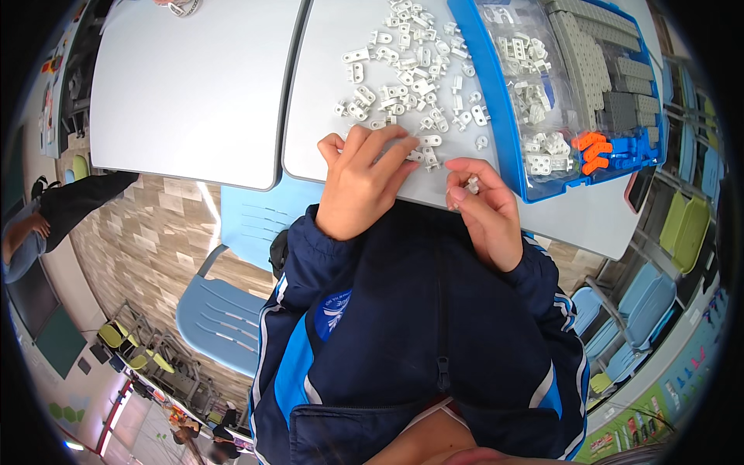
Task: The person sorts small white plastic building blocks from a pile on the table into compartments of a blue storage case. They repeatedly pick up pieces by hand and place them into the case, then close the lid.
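Observation:
My right hand (pixel 487 215) is raised at the table's near edge, pinching a small white plastic connector (pixel 472 186) between thumb and fingers. My left hand (pixel 366 174) reaches over the near side of a spread of white plastic connectors (pixel 415 64). Its fingers are bent and apart above several pieces, and whether one is held under the fingertips is hidden. Close to these fingertips lie a white two-hole connector (pixel 430 140) and another white piece (pixel 431 158). The loose pieces rest on a white table (pixel 325 35).
A blue sorting tray (pixel 494 99) stands right of the pieces. Its compartments hold white connectors (pixel 540 154), grey beams (pixel 581 64), orange parts (pixel 594 152) and blue parts (pixel 630 154). A second white table (pixel 192 87) adjoins at left. Light-blue chairs (pixel 221 319) stand below it. A person (pixel 35 232) is at far left.

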The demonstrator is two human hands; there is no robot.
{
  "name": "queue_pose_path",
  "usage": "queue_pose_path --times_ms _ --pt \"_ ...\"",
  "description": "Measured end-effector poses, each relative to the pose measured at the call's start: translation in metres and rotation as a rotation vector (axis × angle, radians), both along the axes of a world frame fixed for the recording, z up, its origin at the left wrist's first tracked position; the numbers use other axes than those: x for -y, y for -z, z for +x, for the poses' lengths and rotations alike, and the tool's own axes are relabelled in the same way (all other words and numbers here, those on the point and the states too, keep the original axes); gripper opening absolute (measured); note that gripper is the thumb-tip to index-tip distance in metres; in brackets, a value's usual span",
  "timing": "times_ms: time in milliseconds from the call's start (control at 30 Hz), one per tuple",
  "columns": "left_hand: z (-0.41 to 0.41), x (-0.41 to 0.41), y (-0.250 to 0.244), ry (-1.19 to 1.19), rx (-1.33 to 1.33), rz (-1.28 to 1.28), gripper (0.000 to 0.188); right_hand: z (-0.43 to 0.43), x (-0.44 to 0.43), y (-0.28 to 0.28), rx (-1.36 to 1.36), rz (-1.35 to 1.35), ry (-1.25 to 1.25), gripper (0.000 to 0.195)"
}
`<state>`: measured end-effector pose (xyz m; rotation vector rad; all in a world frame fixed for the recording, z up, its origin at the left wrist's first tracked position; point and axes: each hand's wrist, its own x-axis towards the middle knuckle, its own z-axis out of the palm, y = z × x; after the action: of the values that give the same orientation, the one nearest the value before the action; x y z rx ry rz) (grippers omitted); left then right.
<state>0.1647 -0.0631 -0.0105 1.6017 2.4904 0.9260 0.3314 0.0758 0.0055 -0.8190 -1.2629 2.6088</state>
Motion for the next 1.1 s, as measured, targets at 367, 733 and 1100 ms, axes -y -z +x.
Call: queue_pose_path --times_ms 367,733,1100 --pt "0.0 -0.007 -0.003 -0.018 0.055 0.043 0.022 0.0 0.0 0.002 -0.002 0.018 -0.009 0.034" --pt "0.002 -0.013 -0.009 -0.066 0.085 0.137 0.017 0.001 0.002 0.003 -0.026 -0.118 -0.243 0.038" --pt "0.005 0.001 -0.039 0.105 0.194 0.201 0.019 -0.011 0.0 0.005 -0.028 -0.499 0.09 0.036"
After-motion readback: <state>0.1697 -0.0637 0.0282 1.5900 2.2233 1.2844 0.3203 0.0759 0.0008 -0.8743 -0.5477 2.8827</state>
